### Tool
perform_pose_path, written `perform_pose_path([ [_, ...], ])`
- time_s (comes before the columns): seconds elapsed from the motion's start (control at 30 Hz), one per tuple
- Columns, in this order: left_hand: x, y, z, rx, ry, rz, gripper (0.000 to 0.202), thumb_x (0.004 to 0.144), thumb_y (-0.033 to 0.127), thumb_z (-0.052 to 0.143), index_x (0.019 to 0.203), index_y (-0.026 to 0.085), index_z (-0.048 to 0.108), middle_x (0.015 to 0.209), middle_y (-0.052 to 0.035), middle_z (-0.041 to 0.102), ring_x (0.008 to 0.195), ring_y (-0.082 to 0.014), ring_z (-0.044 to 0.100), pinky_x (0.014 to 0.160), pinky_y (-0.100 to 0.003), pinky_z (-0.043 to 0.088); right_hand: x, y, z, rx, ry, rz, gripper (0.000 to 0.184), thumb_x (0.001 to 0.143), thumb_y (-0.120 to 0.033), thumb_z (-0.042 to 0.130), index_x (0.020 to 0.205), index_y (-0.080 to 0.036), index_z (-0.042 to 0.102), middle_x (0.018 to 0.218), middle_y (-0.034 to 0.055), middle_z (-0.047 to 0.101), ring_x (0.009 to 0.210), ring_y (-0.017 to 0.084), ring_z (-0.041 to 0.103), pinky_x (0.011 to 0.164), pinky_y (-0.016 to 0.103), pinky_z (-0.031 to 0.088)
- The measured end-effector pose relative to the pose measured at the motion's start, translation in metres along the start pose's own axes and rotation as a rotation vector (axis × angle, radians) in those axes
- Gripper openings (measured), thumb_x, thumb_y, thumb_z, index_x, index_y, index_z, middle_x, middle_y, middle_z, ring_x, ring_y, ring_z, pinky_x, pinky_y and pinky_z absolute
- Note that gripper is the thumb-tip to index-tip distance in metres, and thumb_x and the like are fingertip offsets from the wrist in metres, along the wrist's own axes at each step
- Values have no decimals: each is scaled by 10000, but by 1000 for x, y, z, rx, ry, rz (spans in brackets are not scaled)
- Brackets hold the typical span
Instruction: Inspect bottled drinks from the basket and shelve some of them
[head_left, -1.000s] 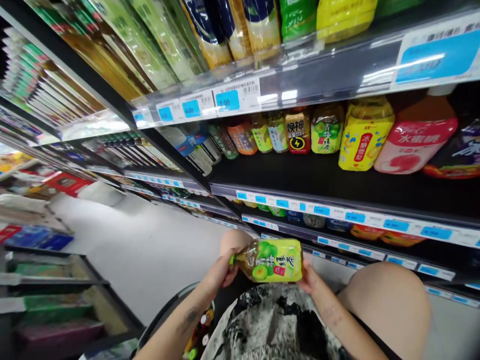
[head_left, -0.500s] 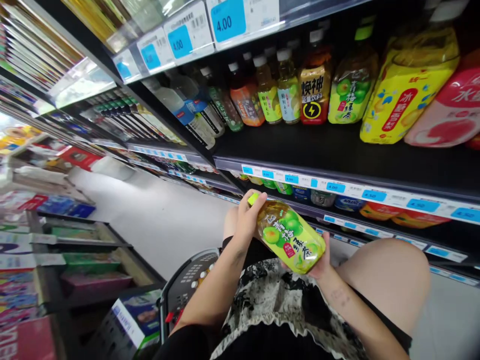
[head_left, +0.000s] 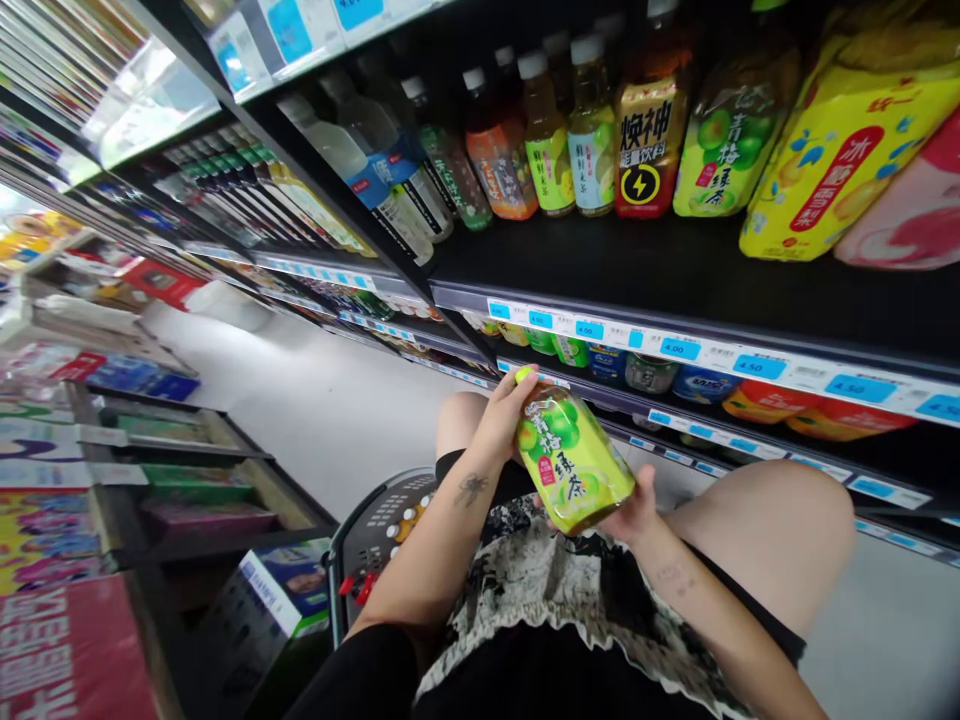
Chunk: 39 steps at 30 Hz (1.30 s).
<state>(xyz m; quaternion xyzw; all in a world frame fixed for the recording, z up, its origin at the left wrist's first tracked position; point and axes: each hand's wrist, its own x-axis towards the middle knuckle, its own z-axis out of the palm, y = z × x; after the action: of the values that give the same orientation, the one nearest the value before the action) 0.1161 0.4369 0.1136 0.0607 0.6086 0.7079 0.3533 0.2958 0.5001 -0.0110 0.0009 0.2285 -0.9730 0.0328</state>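
A large bottle of green plum tea (head_left: 574,465), with a yellow-green label and cap, lies tilted above my lap, label facing me. My left hand (head_left: 504,418) is closed around its neck just below the cap. Under the base, my right hand (head_left: 634,510) cups the bottom right corner, its thumb showing at the side and the other fingers mostly hidden behind the bottle. A matching tea bottle (head_left: 731,150) stands on the shelf in front of me.
The dark shelf (head_left: 600,262) carries several drinks, including a gold and red energy drink bottle (head_left: 649,140) and a yellow pear drink bottle (head_left: 840,160). Price tags line its edge. A shopping basket (head_left: 375,510) with small bottles stands left of my legs. Boxed goods (head_left: 277,600) sit further left.
The bottle has turned more upright and shifted slightly left, both hands still on it. My view has tilted a little, so the shelf goods appear higher.
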Motion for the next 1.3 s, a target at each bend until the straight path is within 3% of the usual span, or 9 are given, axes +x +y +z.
perform_pose_path([
  [0.13,6,-14,-7,-16,-2,-38,640,553,485,935,1022,216,593,862,0,694,740,-174,662,687,-266,534,1,3,-4,11,160,42,956,796,-922,471,1462,-238,526,1552,158,511,1347,399,571,1108,674,417],
  [0.33,3,-20,-17,24,-34,8,601,660,491,860,1136,234,598,985,-21,703,870,-208,684,786,-298,555,4,15,-7,-104,251,-97,814,792,-810,614,1360,-227,621,1480,133,591,1442,380,488,1168,617,399],
  [0.53,-3,-31,-16,60,-31,135,661,807,405,733,1431,253,580,1383,-52,645,1324,-278,577,1120,-356,473,10,18,8,-524,235,-492,937,833,-583,747,1629,-302,341,1693,46,329,1572,303,301,1301,484,245],
  [0.67,-8,-35,-14,63,-85,104,722,874,400,669,1549,248,465,1474,-56,593,1402,-287,521,1204,-391,400,8,20,10,-590,274,-549,922,868,-628,692,1640,-272,335,1689,69,334,1582,320,272,1307,497,228],
  [0.8,-16,-32,-12,69,-143,157,747,897,397,640,1591,238,411,1420,-81,629,1390,-282,530,1218,-400,387,3,24,1,-703,289,-579,986,858,-663,673,1657,-238,282,1703,100,293,1573,355,275,1295,556,223],
  [1.0,-30,-26,-6,3,-364,265,829,909,417,581,1650,211,271,1244,-115,705,1146,-282,666,994,-408,545,-2,26,-11,-1091,331,-779,1012,829,-700,633,1643,-193,309,1679,145,324,1557,423,275,1294,603,189],
  [1.17,-37,-26,-3,36,-521,353,724,929,393,518,1617,215,381,1312,-115,685,1191,-305,641,1035,-427,530,-2,29,-15,-1311,311,-1048,975,856,-668,559,1669,-236,239,1693,110,288,1558,451,252,1280,630,209],
  [1.23,-38,-23,-1,83,-584,381,656,955,403,503,1580,210,453,1323,-118,681,1217,-321,629,1051,-432,518,-3,33,-21,-1296,317,-1065,1003,827,-668,582,1673,-277,211,1706,80,251,1578,467,175,1285,645,165],
  [1.3,-39,-19,1,137,-661,419,600,979,446,504,1524,196,525,1324,-128,678,1234,-335,621,1054,-431,514,-5,38,-31,-1207,358,-919,1131,707,-730,675,1655,-284,252,1708,70,229,1593,485,23,1305,613,89],
])
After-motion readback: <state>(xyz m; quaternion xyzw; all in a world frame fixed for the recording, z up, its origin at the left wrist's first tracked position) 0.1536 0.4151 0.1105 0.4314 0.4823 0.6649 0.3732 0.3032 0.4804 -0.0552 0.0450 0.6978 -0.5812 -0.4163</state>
